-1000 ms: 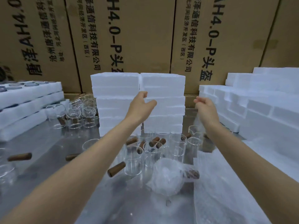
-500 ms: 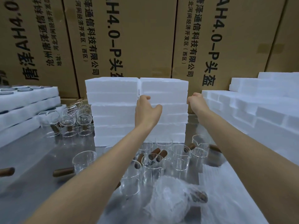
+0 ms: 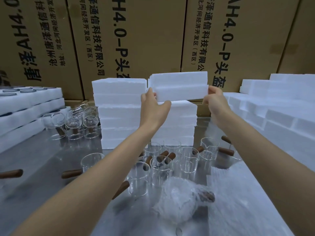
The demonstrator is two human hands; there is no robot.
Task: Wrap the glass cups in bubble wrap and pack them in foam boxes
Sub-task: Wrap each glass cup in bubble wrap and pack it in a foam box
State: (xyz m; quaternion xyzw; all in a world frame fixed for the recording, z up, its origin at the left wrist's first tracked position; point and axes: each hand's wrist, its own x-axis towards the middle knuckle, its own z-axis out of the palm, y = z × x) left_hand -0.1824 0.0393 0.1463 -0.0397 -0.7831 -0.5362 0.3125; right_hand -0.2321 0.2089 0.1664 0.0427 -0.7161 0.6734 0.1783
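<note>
1. Middle tall brown cardboard carton (image 3: 136, 40), behind the white foam stacks: large black print running down its face, "H4.0-P头盔", cut off at the top edge and partly hidden below by the foam.
2. The same carton, smaller black columns: "通信科技有限公司" and "经济开发区(西区)"; the upper characters run out of frame.
3. Right tall brown cardboard carton (image 3: 247, 31): large black "4.0-P头盔"; smaller columns "泽通信科技有限公" and "北河间经济开发区(西区)".
4. Left tall brown cardboard carton (image 3: 34, 40): the same black lettering printed upside down; "AH4.0" and "地址:" legible, the rest unclear.
</note>
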